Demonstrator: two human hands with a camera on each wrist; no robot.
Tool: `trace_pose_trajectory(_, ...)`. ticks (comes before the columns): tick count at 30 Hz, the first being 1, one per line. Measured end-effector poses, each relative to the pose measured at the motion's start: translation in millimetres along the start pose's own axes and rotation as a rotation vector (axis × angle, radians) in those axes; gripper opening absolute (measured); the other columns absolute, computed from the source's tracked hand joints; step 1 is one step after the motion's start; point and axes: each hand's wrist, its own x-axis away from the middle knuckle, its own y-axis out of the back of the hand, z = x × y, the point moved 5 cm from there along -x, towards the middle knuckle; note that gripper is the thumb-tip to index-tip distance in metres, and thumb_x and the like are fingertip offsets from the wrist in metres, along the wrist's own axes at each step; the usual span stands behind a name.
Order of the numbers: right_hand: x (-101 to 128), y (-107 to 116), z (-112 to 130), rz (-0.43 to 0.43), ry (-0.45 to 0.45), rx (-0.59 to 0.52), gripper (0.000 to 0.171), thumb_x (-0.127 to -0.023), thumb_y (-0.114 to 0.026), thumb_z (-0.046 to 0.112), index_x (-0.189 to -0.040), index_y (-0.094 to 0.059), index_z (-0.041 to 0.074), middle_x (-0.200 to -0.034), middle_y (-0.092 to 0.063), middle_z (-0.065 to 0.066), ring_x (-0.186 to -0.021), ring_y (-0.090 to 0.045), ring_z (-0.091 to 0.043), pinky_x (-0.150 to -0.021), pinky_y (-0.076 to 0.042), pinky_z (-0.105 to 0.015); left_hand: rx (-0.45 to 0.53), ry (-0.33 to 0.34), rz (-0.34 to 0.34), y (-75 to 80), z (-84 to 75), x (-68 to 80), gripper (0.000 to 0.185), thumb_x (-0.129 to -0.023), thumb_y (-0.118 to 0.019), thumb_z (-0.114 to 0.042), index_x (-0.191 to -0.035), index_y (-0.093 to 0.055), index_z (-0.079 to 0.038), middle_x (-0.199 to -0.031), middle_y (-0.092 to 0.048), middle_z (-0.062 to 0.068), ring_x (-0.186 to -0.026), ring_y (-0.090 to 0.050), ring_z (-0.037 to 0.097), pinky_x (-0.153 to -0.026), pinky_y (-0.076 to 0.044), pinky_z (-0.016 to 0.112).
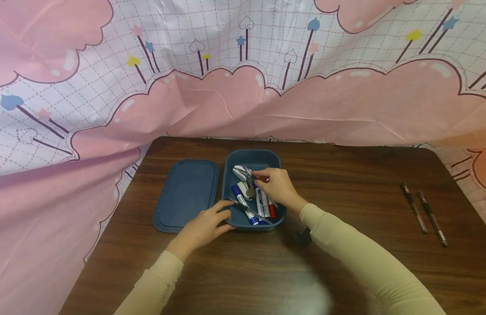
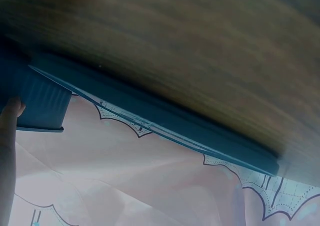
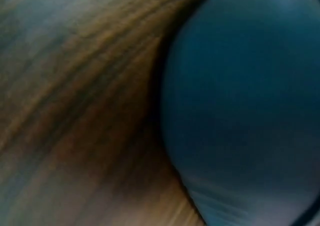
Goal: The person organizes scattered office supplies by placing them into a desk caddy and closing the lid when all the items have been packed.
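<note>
The left hand [image 1: 204, 226] touches the blue box [image 1: 252, 158], fingers relaxed; whether the right hand [image 1: 279, 185] grips anything, I can't tell.

You can read no text here: the print on your left sleeve [image 1: 148, 284] and the marker [image 1: 260, 202] is too small.

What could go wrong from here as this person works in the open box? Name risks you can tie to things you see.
1. The right hand is reaching into the box, where markers crowd other items, so something might get dragged along.
2. The lid lies beside the box, near the left hand; that hand could nudge it.
3. Two pens lie loose at the right; a bump might roll them.
</note>
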Motion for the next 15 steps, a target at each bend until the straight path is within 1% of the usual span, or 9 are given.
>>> trace_pose_trajectory(3,2.4,-6.8,0.1,0.026,0.028,0.016,0.025,-0.089,-0.069,0.009,-0.112,-0.072,0.004,-0.101,-0.074,-0.011,-0.087,-0.07,-0.02,-0.079,-0.058,-0.036,-0.006,-0.006,-0.003,-0.7,0.8,-0.3,0.018,-0.09,-0.069,-0.03,-0.1,-0.064,-0.016,-0.142,-0.05,0.007,-0.079,-0.066,0.01,-0.068,-0.054,0.023)
trace_pose_trajectory(7,4.4,-13.6,1.2,0.074,0.063,0.062,0.025,-0.087,-0.069,0.008,-0.112,-0.072,0.003,-0.098,-0.074,-0.011,-0.085,-0.069,-0.019,-0.076,-0.058,-0.034,-0.01,-0.024,-0.012,-1.6,1.3,-0.7,0.018,-0.09,-0.069,-0.03,-0.1,-0.065,-0.016,-0.142,-0.05,0.006,-0.079,-0.067,0.01,-0.067,-0.055,0.022)
trace_pose_trajectory(15,3.6,-21.2,-0.2,0.182,0.047,0.124,0.027,-0.087,-0.068,0.006,-0.114,-0.071,0.001,-0.1,-0.074,-0.011,-0.086,-0.07,-0.018,-0.074,-0.058,-0.028,-0.013,-0.038,-0.033,-1.7,1.0,-1.6,0.017,-0.088,-0.071,-0.028,-0.098,-0.065,-0.015,-0.14,-0.051,0.007,-0.074,-0.065,0.008,-0.064,-0.053,0.02)
